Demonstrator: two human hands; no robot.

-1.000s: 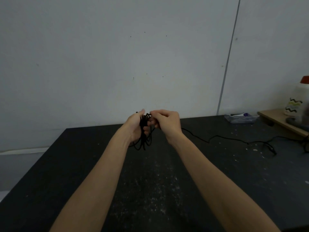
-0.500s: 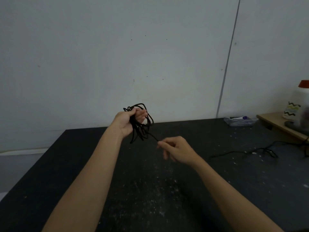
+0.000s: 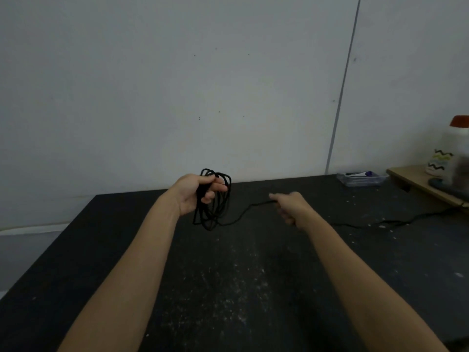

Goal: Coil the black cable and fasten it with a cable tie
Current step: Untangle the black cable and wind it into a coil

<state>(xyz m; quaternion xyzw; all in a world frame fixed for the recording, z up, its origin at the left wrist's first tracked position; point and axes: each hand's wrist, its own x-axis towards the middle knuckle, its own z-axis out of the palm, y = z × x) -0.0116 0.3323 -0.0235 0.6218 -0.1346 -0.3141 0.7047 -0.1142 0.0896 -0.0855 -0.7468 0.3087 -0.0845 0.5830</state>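
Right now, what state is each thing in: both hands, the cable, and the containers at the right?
left hand: shut on the coil, raised above the table.
right hand: shut on the loose strand, out to the right.
black cable: partly coiled; the rest trails over the black table; no tie visible.
clear tray: open-topped, on the table's far edge.
white bottle: upright, red cap on.

Both hands (image 3: 195,195) (image 3: 291,207) raised, fingers (image 3: 215,188) curled
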